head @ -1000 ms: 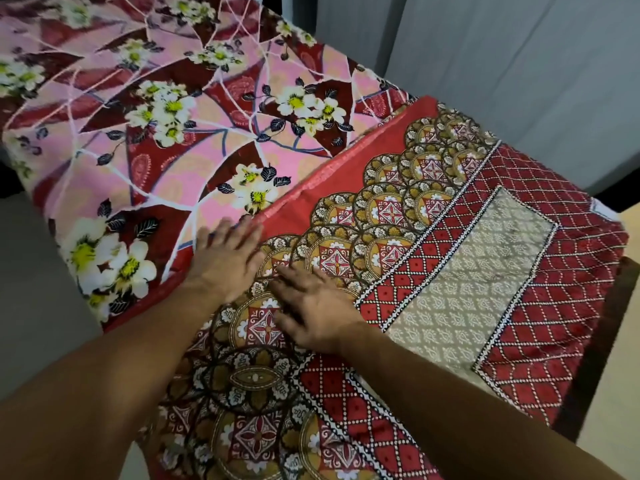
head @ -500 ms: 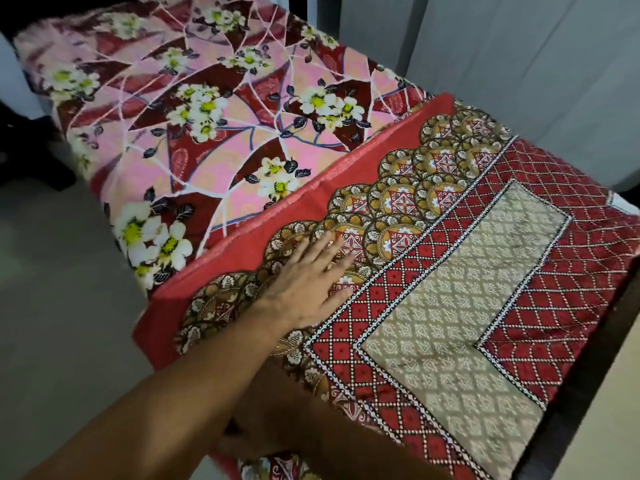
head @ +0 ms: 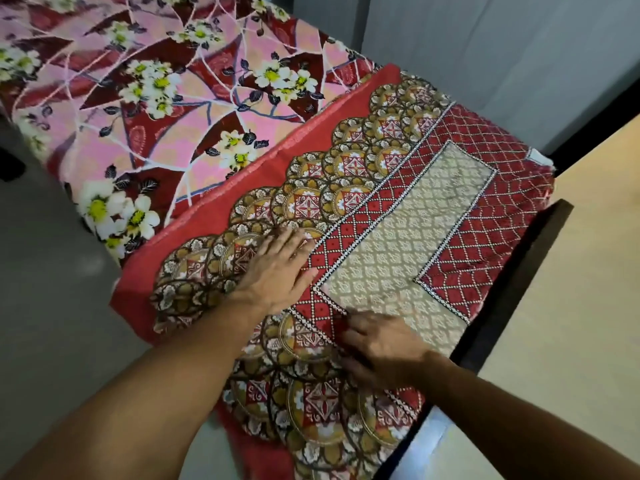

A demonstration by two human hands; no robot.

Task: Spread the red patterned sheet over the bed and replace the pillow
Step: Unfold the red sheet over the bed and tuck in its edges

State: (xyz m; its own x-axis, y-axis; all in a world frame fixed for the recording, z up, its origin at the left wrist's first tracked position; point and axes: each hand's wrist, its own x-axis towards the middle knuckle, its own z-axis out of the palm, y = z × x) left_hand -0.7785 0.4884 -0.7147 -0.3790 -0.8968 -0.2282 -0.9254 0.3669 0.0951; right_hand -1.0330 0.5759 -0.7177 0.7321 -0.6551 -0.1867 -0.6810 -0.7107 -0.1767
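We see the red patterned cotton sheet (head: 398, 216), printed with gold medallions, a red diamond lattice and a beige centre panel, lying folded across the near end of the bed (head: 45, 157), covering only the part from the centre of the view out toward four o'clock, while the pink floral bedcover (head: 166, 98) beneath it stays bare toward eleven o'clock. Our left hand (head: 277, 271) rests flat on the medallion border with fingers spread and straight, gripping nothing, just pressing the cloth down. Our right hand (head: 377, 344) sits at about five o'clock from the left one, palm down near the corner of the beige panel, fingers curled a little toward the fabric; we cannot tell whether it pinches a fold or merely lies on it. The dark wooden bed frame edge (head: 519, 271) runs along the right side, next to the pale floor (head: 571, 323). No pillow is in view. We judge the sheet to be light, thin and limp, likely to slide over the smooth cover below and to wrinkle rather than hold shape. The plain red hem (head: 242, 185) at ten o'clock looks like the best place to take hold: pinching two points along that edge, well apart, should let us draw the layers open toward the head of the bed without bunching.
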